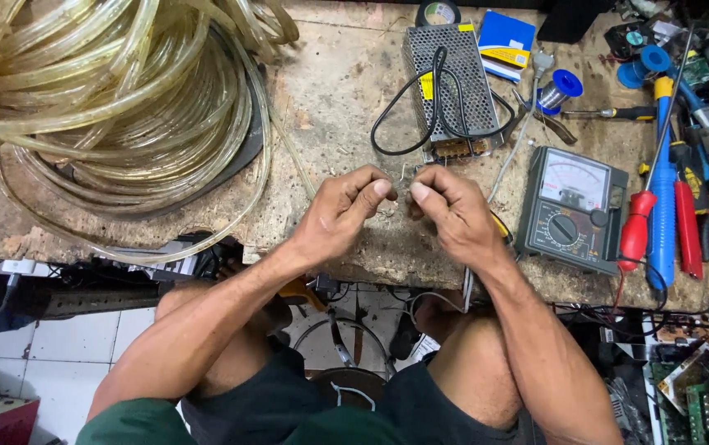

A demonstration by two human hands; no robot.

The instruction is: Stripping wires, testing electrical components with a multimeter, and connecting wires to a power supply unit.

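While both hands meet over the front edge of the table (346, 74), the left hand (340, 216) and right hand (451, 213) each have thumb and forefinger pressed together on a thin wire (405, 175) that bridges the small gap between them. The wire's visible bit runs roughly left to right between the two pinches, so its long axis lies across the body, and neither hand is nearer: each holds one end. It is too fine to tell whether it is one strand or two ends being joined. Just beyond the knuckles sits a perforated metal power supply (452, 78) with a black cable (408, 124) looped over it, its terminal end facing the hands. To the right of the right hand, close but apart, lies an analog meter (573, 210), and farther right a spread of red and blue hand tools (668, 214). A spool of solder (565, 85) rests behind the meter. A large coil of clear yellowish hose (107, 99) fills the left of the table, well apart from the hands. No box or tray holding anything shows near the hands; at lower right, green circuit boards (701, 395) lie stacked below the table.
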